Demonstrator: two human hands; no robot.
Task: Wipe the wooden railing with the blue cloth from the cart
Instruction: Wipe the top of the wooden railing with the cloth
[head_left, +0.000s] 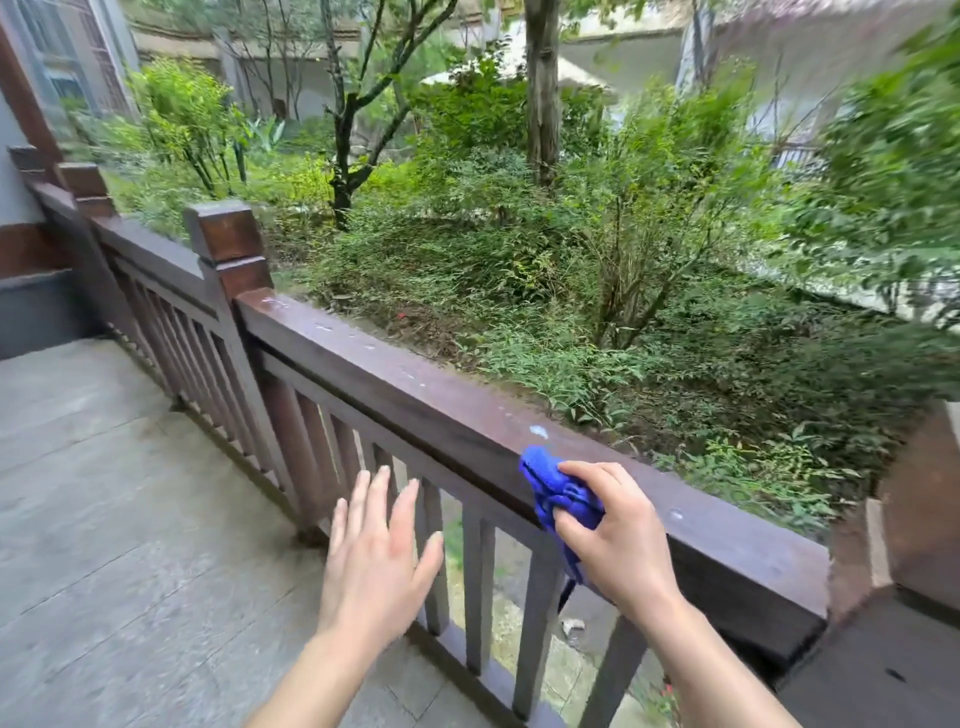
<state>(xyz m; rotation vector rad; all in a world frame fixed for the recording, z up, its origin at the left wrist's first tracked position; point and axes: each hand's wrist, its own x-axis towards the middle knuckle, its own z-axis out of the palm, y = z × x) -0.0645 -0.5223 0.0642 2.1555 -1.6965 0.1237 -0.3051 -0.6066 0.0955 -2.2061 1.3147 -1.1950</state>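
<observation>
A dark brown wooden railing (395, 384) runs from the upper left to the lower right, with pale wet spots along its top. My right hand (618, 540) grips a bunched blue cloth (556, 488) and presses it against the rail's near top edge. A small pale smear lies just beyond the cloth. My left hand (379, 561) hovers flat with fingers spread, in front of the balusters and below the rail, holding nothing. No cart is in view.
A square post (226, 244) rises from the railing at the left, and another post (919, 499) stands at the right edge. Grey stone paving (104, 519) lies to the left. Dense shrubs and trees (519, 234) fill the garden beyond the rail.
</observation>
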